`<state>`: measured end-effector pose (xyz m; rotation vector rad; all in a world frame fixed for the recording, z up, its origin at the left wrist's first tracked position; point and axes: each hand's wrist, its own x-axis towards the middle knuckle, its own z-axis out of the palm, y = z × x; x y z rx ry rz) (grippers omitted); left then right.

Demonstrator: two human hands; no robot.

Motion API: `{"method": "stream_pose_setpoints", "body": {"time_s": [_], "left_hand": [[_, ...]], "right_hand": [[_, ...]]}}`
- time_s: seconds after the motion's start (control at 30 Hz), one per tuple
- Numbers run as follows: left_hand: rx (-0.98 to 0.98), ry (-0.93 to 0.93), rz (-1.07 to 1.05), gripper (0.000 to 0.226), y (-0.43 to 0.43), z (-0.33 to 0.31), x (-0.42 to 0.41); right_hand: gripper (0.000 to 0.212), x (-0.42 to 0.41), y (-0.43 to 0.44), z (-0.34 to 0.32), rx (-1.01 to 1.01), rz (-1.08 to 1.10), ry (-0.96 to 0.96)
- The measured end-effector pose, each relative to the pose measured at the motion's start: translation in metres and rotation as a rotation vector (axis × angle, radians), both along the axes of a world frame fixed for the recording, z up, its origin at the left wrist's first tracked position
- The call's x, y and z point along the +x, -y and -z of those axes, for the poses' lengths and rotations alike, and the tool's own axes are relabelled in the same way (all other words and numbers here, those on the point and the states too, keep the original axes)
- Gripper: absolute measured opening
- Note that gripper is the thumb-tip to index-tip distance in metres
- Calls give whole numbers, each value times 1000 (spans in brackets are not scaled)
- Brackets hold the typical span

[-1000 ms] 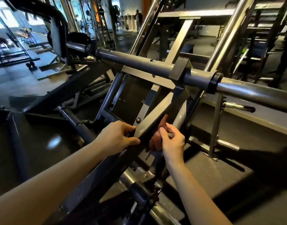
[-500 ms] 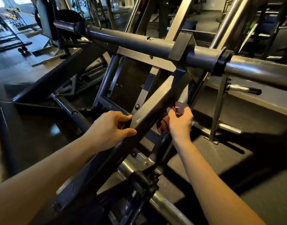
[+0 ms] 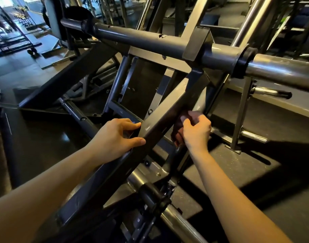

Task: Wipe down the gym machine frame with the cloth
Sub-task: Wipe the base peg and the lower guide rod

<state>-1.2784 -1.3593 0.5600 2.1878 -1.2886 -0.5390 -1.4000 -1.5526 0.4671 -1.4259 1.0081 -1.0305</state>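
Here, cloth (image 3: 178, 132) bunched under curled fingers (image 3: 188, 121)

Dim gym, window glare upper left, wide-angle edge distortion.

Dark reddish cloth (image 3: 176, 131) meets grey steel gym machine frame (image 3: 150, 39).
The cloth sits bunched against the right side of the frame's slanted square beam (image 3: 167, 118), partly in shadow.
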Motion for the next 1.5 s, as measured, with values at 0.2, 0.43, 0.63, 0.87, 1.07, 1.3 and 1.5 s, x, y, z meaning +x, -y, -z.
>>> {"method": "stream_pose_setpoints", "body": {"time_s": [0.2,0.43,0.63,0.87,1.07,1.3,1.5], "left_hand": [[-25,9,-39,47,1,2,-4],[-14,2,-50,50,0,4,-4],[-6,13,-54,48,2,2,-3],[0,39,-53,50,1,3,-4],[3,29,-64,49,2,1,-7],[-3,57,-56,48,1,2,-6],[0,24,-45,46,1,3,-4]], "right_hand": [[16,-17,-87,31,-198,-243,-9],[14,1,-2,-3,-119,-30,-16],[15,-12,-70,12,-250,-202,5],[17,-4,16,-28,-343,-81,26],[27,8,76,-25,-223,98,-157],[18,-13,-22,-2,-417,-104,-57],[26,7,97,-33,-203,86,-274]]}}
